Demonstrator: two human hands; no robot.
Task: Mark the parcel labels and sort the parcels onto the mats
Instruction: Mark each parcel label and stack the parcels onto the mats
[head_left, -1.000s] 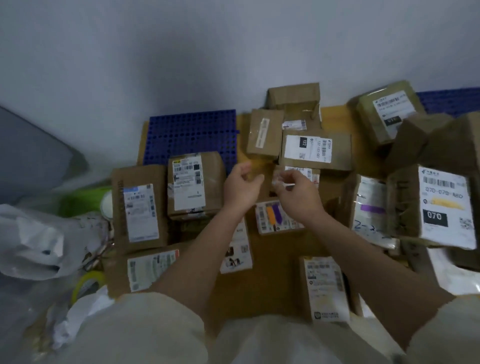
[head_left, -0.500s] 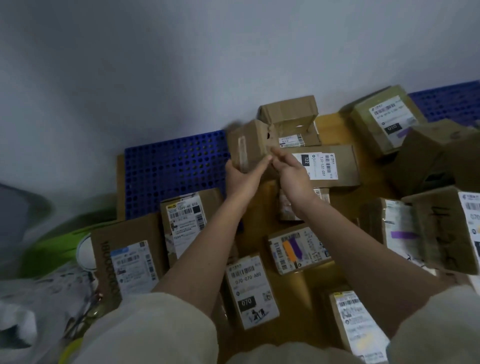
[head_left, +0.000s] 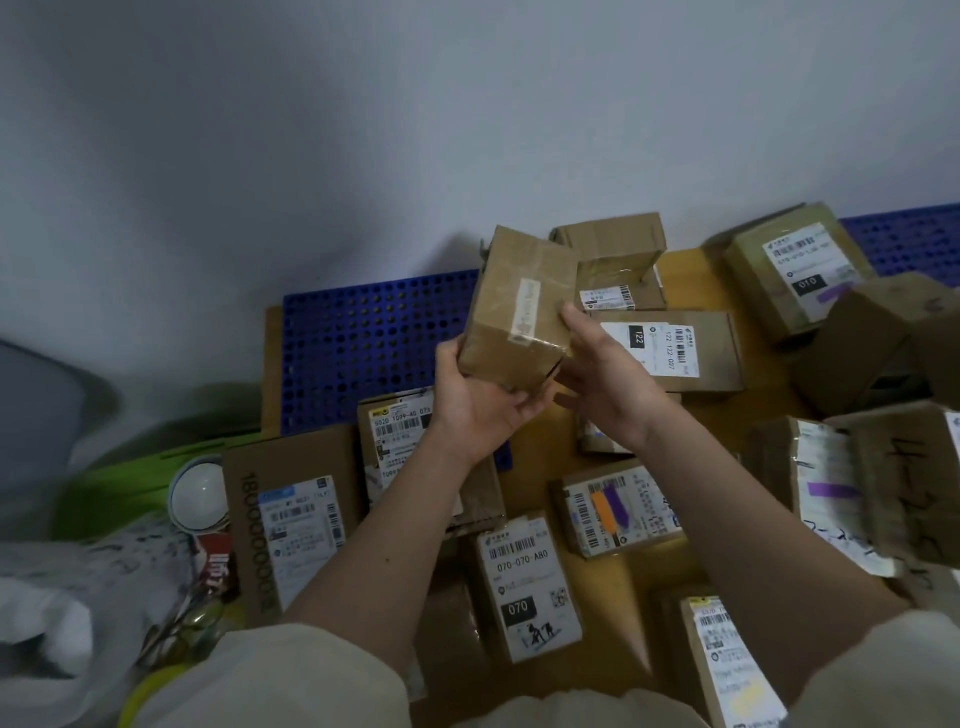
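I hold a small taped brown parcel (head_left: 519, 306) up above the pile. My left hand (head_left: 483, 400) grips it from underneath, thumb on its left side. My right hand (head_left: 602, 374) touches its right side with the fingers spread. The parcel's upper face shows only a narrow pale strip of tape; no label shows. A blue perforated mat (head_left: 363, 343) lies behind it on the left, and a corner of a second blue mat (head_left: 909, 239) shows at the far right. Several labelled parcels lie around, among them one marked 070 (head_left: 524, 587) and one marked 122 (head_left: 670, 348).
Parcels with orange and purple marks (head_left: 618, 506) lie among the pile on the yellow-brown surface (head_left: 680, 275). A white-lidded can (head_left: 200, 499), green packaging and white bags sit at the left. A grey wall rises behind.
My hands went from hovering over the pile to the small brown parcel at the back, took hold of it and lifted it up, tilting it. The view shifted upward.
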